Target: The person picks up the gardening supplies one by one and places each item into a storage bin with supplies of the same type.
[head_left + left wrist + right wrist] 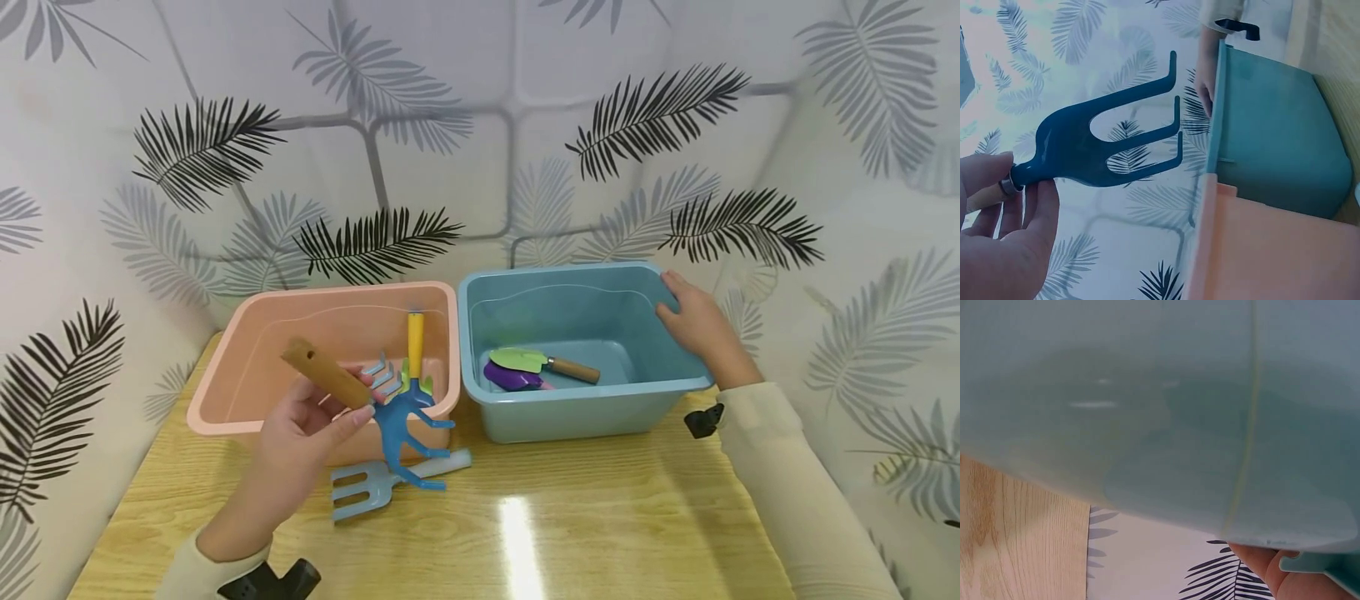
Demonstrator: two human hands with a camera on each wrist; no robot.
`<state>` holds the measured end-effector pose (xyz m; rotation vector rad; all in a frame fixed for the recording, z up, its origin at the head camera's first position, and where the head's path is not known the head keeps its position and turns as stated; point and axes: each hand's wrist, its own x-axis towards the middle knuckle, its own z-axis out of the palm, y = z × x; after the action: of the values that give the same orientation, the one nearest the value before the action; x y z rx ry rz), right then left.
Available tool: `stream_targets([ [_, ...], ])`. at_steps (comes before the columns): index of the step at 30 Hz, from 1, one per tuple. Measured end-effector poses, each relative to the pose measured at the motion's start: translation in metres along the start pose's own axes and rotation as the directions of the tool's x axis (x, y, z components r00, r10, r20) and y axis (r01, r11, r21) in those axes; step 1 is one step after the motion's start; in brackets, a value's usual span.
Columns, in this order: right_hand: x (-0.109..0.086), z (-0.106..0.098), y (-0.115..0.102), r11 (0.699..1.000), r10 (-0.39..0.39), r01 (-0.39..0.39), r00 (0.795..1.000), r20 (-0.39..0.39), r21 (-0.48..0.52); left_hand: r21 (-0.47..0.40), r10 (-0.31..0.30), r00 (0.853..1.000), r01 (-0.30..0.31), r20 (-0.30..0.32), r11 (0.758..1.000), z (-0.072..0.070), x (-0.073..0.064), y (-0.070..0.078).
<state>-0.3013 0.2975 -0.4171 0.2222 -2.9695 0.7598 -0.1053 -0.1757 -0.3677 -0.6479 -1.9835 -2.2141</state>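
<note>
My left hand (300,433) pinches a blue hand rake (397,425) with a wooden handle, near where handle meets head. The rake hangs above the front rim of the pink bin (213,417), its prongs pointing right; the left wrist view shows three prongs (1129,137). On the right, my right hand (697,325) grips the right rim of the blue bin (570,417). In the right wrist view the bin's wall (1147,425) hides most of that hand. Inside the blue bin lie a green trowel (517,360) with a wooden handle and a purple tool (510,377).
A light blue garden fork (367,492) lies on the wooden table (600,517) before the pink bin. In that bin stand a yellow-handled tool (416,346) and a light blue rake (384,375). Leaf-patterned cloth (480,167) hangs behind the bins, which stand side by side.
</note>
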Motion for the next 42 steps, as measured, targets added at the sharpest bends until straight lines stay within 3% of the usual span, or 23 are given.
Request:
stream_targets([
  [3,0.0,0.0,-0.001,1.0,0.004,-0.004,1.0,0.005,0.001,-0.016,-0.051,0.997,0.05,-0.055,0.999,-0.002,0.003,0.008],
  [7,0.001,-0.001,-0.002,1.0,0.008,-0.009,1.0,0.015,0.006,-0.113,-0.053,0.996,0.045,-0.07,0.993,-0.006,0.008,0.017],
  [11,0.001,-0.002,-0.003,1.0,0.01,-0.01,1.0,0.015,0.012,-0.263,-0.012,1.0,0.005,-0.023,0.965,-0.014,0.019,0.024],
  [15,-0.001,-0.004,-0.002,1.0,-0.002,0.002,1.0,-0.002,0.011,-0.325,0.022,1.0,-0.023,-0.005,0.945,-0.026,0.034,0.032],
  [22,-0.001,-0.004,-0.002,1.0,-0.011,0.011,1.0,0.003,0.009,-0.435,-0.014,0.997,-0.023,-0.08,0.9,-0.048,0.064,0.041],
  [29,0.0,-0.003,-0.001,1.0,0.004,-0.004,1.0,0.031,0.013,-0.415,-0.078,0.983,0.003,-0.163,0.91,-0.072,0.095,0.035],
  [36,-0.001,-0.004,0.0,1.0,0.008,-0.008,1.0,0.028,0.008,-0.364,-0.194,0.966,0.121,-0.173,0.924,-0.089,0.117,0.016],
  [42,0.001,-0.004,0.0,1.0,0.005,-0.005,1.0,0.028,0.009,-0.25,-0.246,0.94,0.187,-0.235,0.95,-0.101,0.133,-0.004],
])
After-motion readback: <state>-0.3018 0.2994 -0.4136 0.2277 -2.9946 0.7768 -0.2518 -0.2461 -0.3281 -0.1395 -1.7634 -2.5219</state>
